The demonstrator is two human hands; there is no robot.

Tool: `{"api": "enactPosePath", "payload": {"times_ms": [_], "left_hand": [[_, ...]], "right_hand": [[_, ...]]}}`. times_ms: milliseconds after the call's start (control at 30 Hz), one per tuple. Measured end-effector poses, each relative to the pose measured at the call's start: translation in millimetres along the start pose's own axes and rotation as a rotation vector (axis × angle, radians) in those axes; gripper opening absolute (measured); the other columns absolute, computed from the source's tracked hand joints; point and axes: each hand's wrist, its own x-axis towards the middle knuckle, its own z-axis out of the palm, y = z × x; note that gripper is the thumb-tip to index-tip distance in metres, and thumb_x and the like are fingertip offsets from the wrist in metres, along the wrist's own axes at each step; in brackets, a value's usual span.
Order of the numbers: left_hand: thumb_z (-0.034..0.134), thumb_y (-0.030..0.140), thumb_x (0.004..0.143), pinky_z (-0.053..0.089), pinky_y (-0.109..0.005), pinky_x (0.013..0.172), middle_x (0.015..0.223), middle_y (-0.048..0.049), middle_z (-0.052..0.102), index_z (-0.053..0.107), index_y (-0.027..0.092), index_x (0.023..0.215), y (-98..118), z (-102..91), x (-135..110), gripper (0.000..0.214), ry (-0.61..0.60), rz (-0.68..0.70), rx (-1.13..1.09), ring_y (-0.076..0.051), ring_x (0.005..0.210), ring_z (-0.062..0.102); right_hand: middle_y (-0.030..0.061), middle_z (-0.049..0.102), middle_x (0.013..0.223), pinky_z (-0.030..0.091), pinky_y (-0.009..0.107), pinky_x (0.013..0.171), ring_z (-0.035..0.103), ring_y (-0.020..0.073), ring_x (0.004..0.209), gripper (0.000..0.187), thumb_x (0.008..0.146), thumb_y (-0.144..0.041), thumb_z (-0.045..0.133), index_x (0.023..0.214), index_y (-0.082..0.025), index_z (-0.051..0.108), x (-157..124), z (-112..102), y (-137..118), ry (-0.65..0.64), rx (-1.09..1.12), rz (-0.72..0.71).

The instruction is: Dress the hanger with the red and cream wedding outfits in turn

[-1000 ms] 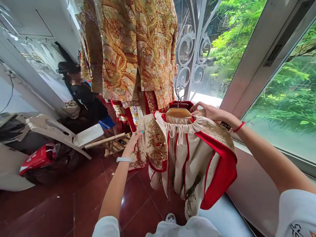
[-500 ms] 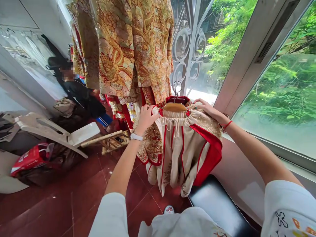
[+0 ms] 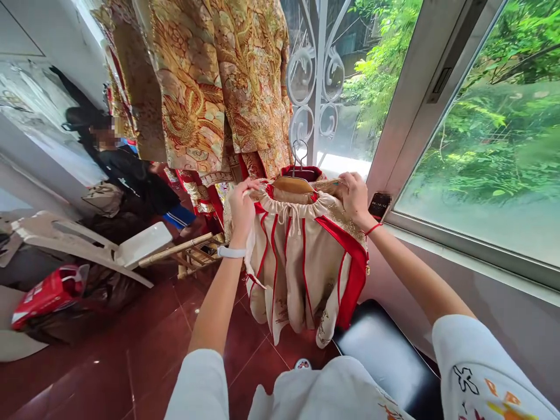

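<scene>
A cream garment with red piping and gold embroidery [image 3: 286, 251] hangs between my hands, its gathered neckline tied by a thin drawstring. A wooden hanger [image 3: 293, 185] with a metal hook shows inside the neckline, and a dark red collar lies behind it. My left hand [image 3: 242, 210], with a white band at the wrist, pinches the garment's left upper edge. At the opposite upper edge, my right hand [image 3: 355, 197] has its fingers curled over the gold-embroidered cloth. A red string circles that wrist.
Gold phoenix-patterned robes [image 3: 192, 87] hang behind. Below right stands a black seat [image 3: 389, 356], beside the window sill. A phone [image 3: 379, 205] leans near the window frame. Left are a bamboo frame [image 3: 188, 251], a white chair [image 3: 142, 245], a red bag [image 3: 48, 294] and a person [image 3: 126, 169].
My left hand has turned and now grips the garment's edge, folding the gold-red panel out of sight. My right hand's fingers have curled in. The view has shifted slightly right.
</scene>
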Motion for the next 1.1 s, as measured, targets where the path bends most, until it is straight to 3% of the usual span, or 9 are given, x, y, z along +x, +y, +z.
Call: {"api": "enactPosePath", "payload": {"times_ms": [167, 300, 433, 533, 633, 800, 933, 1033, 1100], "left_hand": [[0.047, 0.0, 0.075, 0.013, -0.059, 0.127, 0.125, -0.008, 0.066, 0.068, 0.022, 0.091, 7, 15.2, -43, 0.034, -0.237, 0.166, 0.377, -0.031, 0.141, 0.044], [0.052, 0.01, 0.086, 0.028, -0.048, 0.124, 0.136, -0.0094, 0.06, 0.065, 0.021, 0.119, 38, 56.9, -42, 0.037, -0.447, 0.43, 0.424, -0.027, 0.139, 0.045], [0.045, 0.021, 0.095, 0.037, -0.045, 0.113, 0.12, -0.0129, 0.068, 0.069, 0.015, 0.114, 64, 97.8, -21, 0.031, -0.562, 0.545, 0.489, -0.027, 0.12, 0.057], [0.039, 0.024, 0.097, 0.036, -0.046, 0.108, 0.1, -0.0153, 0.074, 0.077, 0.012, 0.096, 72, 115.6, -13, 0.04, -0.55, 0.524, 0.614, -0.028, 0.108, 0.061], [0.041, 0.028, 0.093, 0.033, -0.048, 0.107, 0.081, -0.0151, 0.075, 0.08, 0.01, 0.09, 80, 126.1, -8, 0.043, -0.585, 0.445, 0.733, -0.029, 0.098, 0.065], [0.045, 0.032, 0.089, 0.031, -0.048, 0.105, 0.092, -0.0144, 0.078, 0.077, 0.011, 0.1, 88, 133.7, 8, 0.04, -0.803, 0.22, 0.684, -0.031, 0.1, 0.067], [0.049, 0.024, 0.085, 0.035, -0.042, 0.103, 0.117, -0.0078, 0.075, 0.058, 0.02, 0.135, 84, 133.5, 13, 0.05, -0.76, 0.182, 0.414, -0.028, 0.111, 0.063], [0.048, 0.019, 0.084, 0.033, -0.044, 0.108, 0.121, -0.0086, 0.072, 0.055, 0.021, 0.136, 81, 137.6, 9, 0.052, -0.719, 0.188, 0.39, -0.028, 0.117, 0.06], [0.048, 0.014, 0.081, 0.035, -0.045, 0.109, 0.123, -0.0119, 0.069, 0.052, 0.018, 0.138, 79, 142.8, 7, 0.056, -0.688, 0.196, 0.353, -0.029, 0.121, 0.058]], "right_hand": [[0.0096, 0.07, 0.095, 0.048, 0.038, 0.086, 0.06, 0.0248, 0.09, 0.025, 0.089, -0.036, 0.042, 0.089, -0.022, 0.063, 3, 8, 7, 0.06, 0.102, 0.054], [0.0071, 0.067, 0.085, 0.048, 0.035, 0.079, 0.057, 0.0228, 0.082, 0.035, 0.086, -0.055, 0.045, 0.08, -0.023, 0.057, 1, 17, 16, 0.023, 0.281, 0.171], [0.0004, 0.052, 0.069, 0.044, 0.031, 0.065, 0.047, 0.0178, 0.068, 0.051, 0.08, -0.074, 0.045, 0.071, -0.024, 0.048, 2, 17, 22, -0.094, 0.427, 0.231], [-0.0008, 0.046, 0.063, 0.037, 0.03, 0.059, 0.041, 0.0159, 0.063, 0.054, 0.079, -0.076, 0.049, 0.068, -0.023, 0.05, 19, 8, 24, -0.104, 0.351, 0.191], [0.0014, 0.052, 0.064, 0.034, 0.03, 0.056, 0.042, 0.0159, 0.062, 0.051, 0.081, -0.071, 0.053, 0.07, -0.022, 0.055, 49, -2, 20, -0.046, 0.264, 0.121], [0.0027, 0.054, 0.07, 0.036, 0.031, 0.056, 0.048, 0.0164, 0.062, 0.049, 0.085, -0.071, 0.052, 0.081, -0.023, 0.056, 83, -5, 12, -0.063, 0.265, 0.049], [0.0029, 0.057, 0.076, 0.042, 0.032, 0.062, 0.051, 0.0184, 0.067, 0.037, 0.09, -0.059, 0.052, 0.099, -0.024, 0.057, 64, -13, 10, -0.102, 0.129, -0.013], [0.0071, 0.061, 0.093, 0.048, 0.036, 0.072, 0.056, 0.0217, 0.079, 0.03, 0.088, -0.049, 0.058, 0.104, -0.024, 0.058, 26, -30, 10, 0.056, 0.008, -0.089], [0.0059, 0.061, 0.087, 0.049, 0.037, 0.072, 0.056, 0.0215, 0.075, 0.024, 0.085, -0.044, 0.059, 0.097, -0.023, 0.058, -5, -41, 14, 0.097, 0.008, -0.04]]}}
